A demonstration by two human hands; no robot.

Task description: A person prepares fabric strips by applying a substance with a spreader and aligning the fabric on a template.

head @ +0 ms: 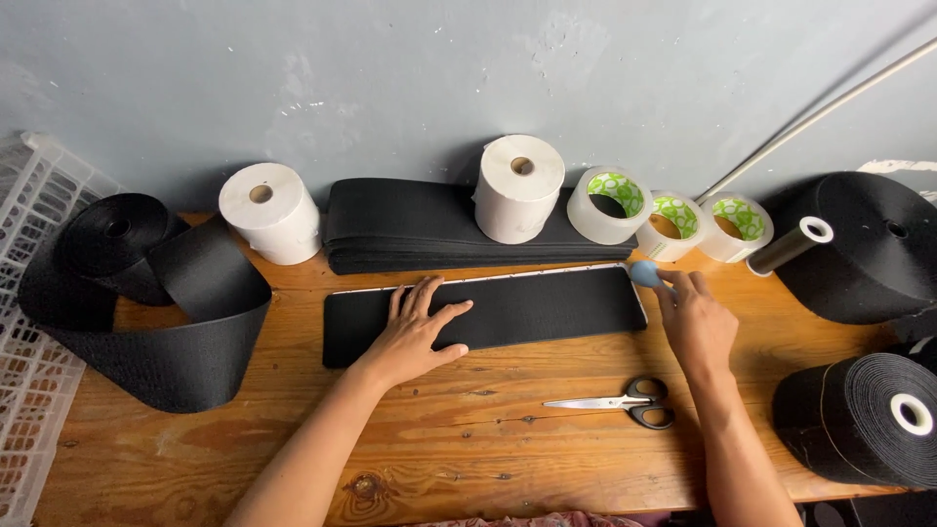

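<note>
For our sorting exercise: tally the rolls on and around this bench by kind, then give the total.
White paper rolls: 2
Clear tape rolls: 3
Black webbing rolls: 3
Total: 8

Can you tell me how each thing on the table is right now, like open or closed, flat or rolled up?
black strip: flat, left hand pressing it.
blue chalk: pinched in right hand, at the strip's corner.
scissors: closed, lying flat.
tape rolls: three, on their sides.
white rolls: upright.
left black roll: partly unrolled.
stacked strips: piled flat.
</note>
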